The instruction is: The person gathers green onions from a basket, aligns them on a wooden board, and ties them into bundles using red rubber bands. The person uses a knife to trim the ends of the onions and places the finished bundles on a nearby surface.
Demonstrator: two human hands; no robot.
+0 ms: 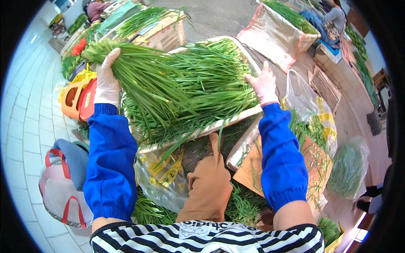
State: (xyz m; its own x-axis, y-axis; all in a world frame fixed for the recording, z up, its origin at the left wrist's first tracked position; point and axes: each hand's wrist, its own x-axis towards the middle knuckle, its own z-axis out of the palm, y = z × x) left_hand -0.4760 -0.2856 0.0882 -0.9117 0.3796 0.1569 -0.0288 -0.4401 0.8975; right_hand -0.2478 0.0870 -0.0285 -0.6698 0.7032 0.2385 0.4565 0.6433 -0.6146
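My left hand (108, 76), in a pale glove and blue sleeve cover, grips a thick bunch of long green leafy stalks, likely garlic chives (145, 76). Its gathered end points left and the leaves droop over a white plastic crate (221, 121). More stalks (208, 69) fill that crate in layers. My right hand (264, 83), also gloved, is at the crate's right side beside the pale stalk ends, with thumb and fingers apart and nothing held. Whether its fingertips touch the stalks I cannot tell.
A wooden board (253, 167) with scraps lies below my right arm, near a clear plastic bag (326, 120). An orange stool (71, 99) and a bag with red handles (66, 186) are at left. A crate (167, 34) stands behind; two people sit farther off.
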